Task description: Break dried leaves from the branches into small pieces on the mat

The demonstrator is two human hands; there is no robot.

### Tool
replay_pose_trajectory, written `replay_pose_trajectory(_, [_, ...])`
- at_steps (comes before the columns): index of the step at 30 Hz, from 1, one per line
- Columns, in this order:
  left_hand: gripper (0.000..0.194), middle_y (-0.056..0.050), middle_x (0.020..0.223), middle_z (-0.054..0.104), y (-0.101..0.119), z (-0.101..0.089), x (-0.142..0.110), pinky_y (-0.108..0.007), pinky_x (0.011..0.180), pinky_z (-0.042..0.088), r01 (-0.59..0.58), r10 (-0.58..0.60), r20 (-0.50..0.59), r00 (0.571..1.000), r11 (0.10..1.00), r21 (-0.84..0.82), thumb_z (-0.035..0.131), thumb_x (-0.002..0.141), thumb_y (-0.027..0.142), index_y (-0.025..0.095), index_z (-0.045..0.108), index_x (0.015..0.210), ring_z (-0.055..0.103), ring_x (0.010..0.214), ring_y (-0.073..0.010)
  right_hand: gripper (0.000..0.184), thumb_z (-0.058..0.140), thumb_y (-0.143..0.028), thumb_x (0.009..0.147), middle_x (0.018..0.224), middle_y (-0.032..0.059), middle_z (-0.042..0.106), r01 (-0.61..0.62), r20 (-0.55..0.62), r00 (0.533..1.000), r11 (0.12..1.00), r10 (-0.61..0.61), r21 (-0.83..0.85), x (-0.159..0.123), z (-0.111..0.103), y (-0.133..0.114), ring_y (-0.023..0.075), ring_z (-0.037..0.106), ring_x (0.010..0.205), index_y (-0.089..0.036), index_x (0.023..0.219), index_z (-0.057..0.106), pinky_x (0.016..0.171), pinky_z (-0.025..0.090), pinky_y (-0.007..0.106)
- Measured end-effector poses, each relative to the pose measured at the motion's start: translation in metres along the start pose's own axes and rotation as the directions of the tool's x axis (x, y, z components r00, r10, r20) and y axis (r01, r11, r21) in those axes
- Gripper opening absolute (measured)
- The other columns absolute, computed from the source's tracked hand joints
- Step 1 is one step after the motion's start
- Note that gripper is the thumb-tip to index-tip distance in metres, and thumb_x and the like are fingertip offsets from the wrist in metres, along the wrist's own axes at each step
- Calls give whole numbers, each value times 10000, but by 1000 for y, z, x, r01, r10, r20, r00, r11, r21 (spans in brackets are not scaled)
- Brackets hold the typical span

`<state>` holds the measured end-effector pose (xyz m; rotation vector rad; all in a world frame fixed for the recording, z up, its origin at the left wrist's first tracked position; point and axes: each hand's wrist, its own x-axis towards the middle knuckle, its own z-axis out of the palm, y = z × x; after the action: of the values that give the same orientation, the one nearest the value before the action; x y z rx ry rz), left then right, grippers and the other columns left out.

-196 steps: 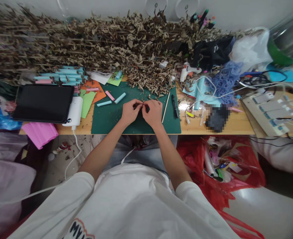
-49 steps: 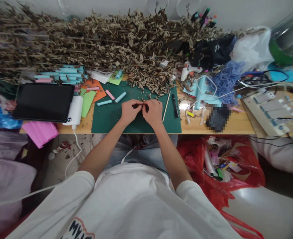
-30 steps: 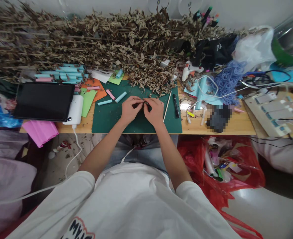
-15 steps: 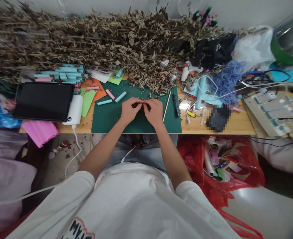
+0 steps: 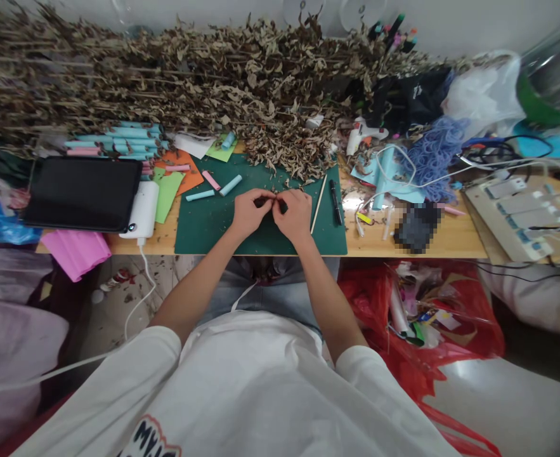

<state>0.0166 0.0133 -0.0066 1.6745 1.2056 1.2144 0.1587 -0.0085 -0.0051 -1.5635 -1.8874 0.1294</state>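
Observation:
My left hand (image 5: 252, 211) and my right hand (image 5: 293, 212) meet fingertip to fingertip over the green cutting mat (image 5: 203, 235). Both are closed in a pinch; whatever lies between the fingers is too small and hidden to name. Just beyond the fingertips spreads a heap of dried leaves (image 5: 289, 152). Left of my left hand lie two blue paper rolls, one nearer roll (image 5: 231, 185) and one thinner (image 5: 200, 196), plus a short pink roll (image 5: 211, 180). To the right of my right hand rest a thin wooden stick (image 5: 318, 204) and a black pen (image 5: 336, 202).
Dried leafy stalks (image 5: 165, 76) cover the back. At left are a black tablet (image 5: 84, 193), a white power bank (image 5: 141, 209) and stacked blue rolls (image 5: 127, 141). At right are a glue gun (image 5: 364, 133), blue yarn (image 5: 436, 158) and a power strip (image 5: 512, 206). A red bag (image 5: 479, 317) sits below.
My left hand has shifted very slightly to the right, and the fingers of both hands have moved a little against each other. Everything on the table stays in place.

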Motion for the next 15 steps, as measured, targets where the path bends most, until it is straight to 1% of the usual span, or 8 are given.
replay_pose_trajectory(4, [132, -40, 863, 745, 2, 0, 0, -273, 750, 521, -6, 6, 13, 1000, 1000, 21, 641, 790, 133, 173, 739, 867, 663, 776, -145, 69, 551, -235, 867, 875, 47, 675, -5, -32, 999, 1000, 4, -26, 0, 0, 0, 231, 576, 907, -223, 820, 600, 861, 372, 384])
replay_pose_trajectory(8, [114, -39, 839, 737, 4, -1, 0, -265, 718, 509, 13, -13, 5, 1000, 998, 54, 643, 785, 139, 167, 730, 854, 647, 738, -139, 78, 540, -224, 869, 859, 47, 666, -58, -57, 997, 998, 57, -30, 1, -1, 2, 229, 579, 900, -220, 817, 598, 844, 380, 378])
replay_pose_trajectory(15, [88, -30, 842, 727, 1, -2, 1, -266, 727, 513, 42, -42, -31, 999, 999, -2, 656, 826, 226, 179, 714, 873, 644, 747, -141, 141, 525, -260, 916, 900, 47, 697, -99, -54, 994, 995, 99, 7, 0, -2, 2, 223, 602, 915, -221, 876, 654, 874, 377, 382])
